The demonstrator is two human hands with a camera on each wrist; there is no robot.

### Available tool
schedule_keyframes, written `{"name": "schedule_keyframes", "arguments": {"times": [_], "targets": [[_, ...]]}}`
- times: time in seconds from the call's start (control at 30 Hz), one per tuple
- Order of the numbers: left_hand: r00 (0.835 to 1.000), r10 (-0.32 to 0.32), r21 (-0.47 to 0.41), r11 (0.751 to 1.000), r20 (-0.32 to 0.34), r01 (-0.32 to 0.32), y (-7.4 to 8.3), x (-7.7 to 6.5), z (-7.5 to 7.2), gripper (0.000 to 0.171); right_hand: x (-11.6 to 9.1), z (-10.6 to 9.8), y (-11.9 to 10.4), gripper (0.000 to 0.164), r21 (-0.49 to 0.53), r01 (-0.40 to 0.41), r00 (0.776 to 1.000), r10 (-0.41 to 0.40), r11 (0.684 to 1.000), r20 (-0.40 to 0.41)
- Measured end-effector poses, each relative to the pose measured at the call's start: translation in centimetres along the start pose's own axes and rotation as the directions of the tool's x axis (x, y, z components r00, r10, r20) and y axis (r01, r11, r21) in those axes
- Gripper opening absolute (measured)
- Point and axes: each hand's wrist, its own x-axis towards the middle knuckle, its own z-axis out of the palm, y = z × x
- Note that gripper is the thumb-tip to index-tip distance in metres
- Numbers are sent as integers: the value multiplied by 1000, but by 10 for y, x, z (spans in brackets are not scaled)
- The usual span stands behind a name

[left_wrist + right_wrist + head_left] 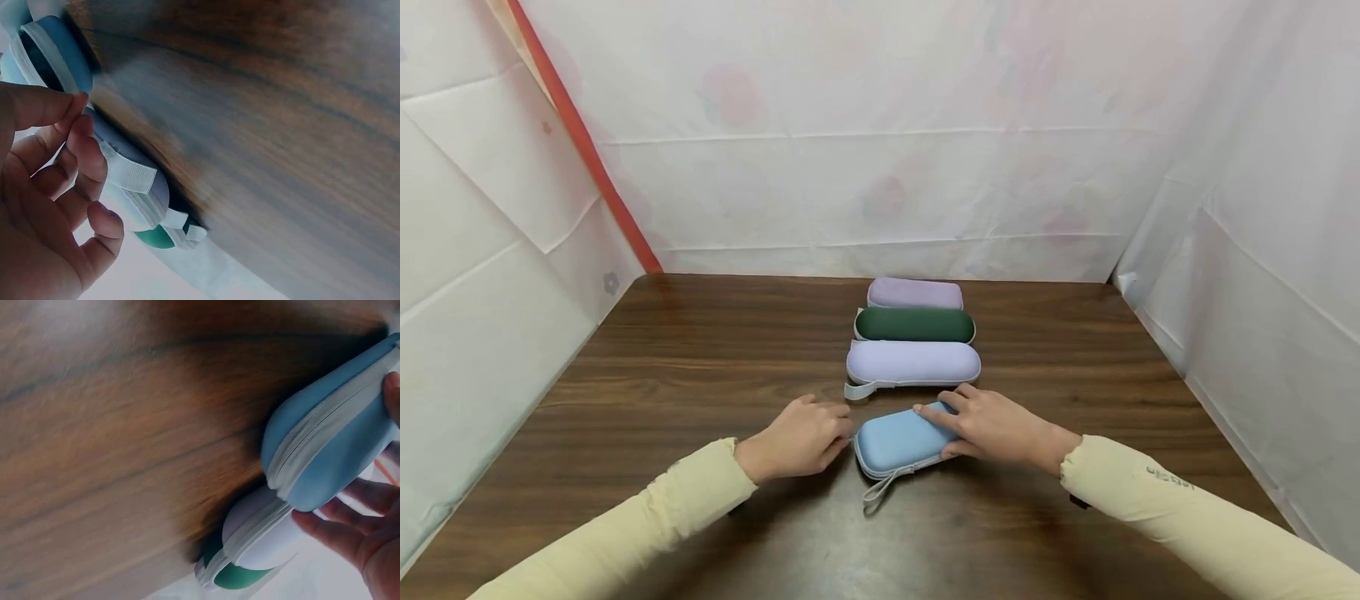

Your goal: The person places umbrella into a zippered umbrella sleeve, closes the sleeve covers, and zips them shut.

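Note:
A light blue zippered glasses case (pixel 898 442) lies slightly angled on the table, its grey strap loop (pixel 880 492) toward me. My right hand (pixel 996 425) holds its right end, fingers over the lid and thumb on the near side. At the left end, my left hand (pixel 805 437) brings thumb and index finger together in a pinch, apparently on the zipper pull, which the fingertips mostly hide. In the left wrist view, a dark gap shows between the zipper tapes (pixel 49 53) of the blue case. The right wrist view shows its zipper band (pixel 331 419) closed at the other end.
Beyond the blue case, a lavender case (pixel 913 362) with a grey strap, a dark green case (pixel 915 325) and a mauve case (pixel 916 292) lie in a row. The brown wooden table (pixel 700 358) meets white sheeting (pixel 865 192) at its back and sides.

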Motion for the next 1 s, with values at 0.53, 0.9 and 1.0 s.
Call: {"name": "schedule_keyframes", "arguments": {"times": [0.53, 0.9, 1.0], "targets": [[999, -44, -73, 996, 26, 46, 9, -5, -3, 22, 2, 0, -22, 62, -42, -136, 989, 134, 990, -55], [998, -52, -90, 995, -38, 48, 40, -5, 2, 29, 5, -2, -25, 62, -43, -169, 985, 167, 985, -44], [998, -21, -19, 1000, -64, 20, 48, 0, 6, 27, 5, 0, -27, 62, -50, -171, 984, 169, 984, -47]]}}
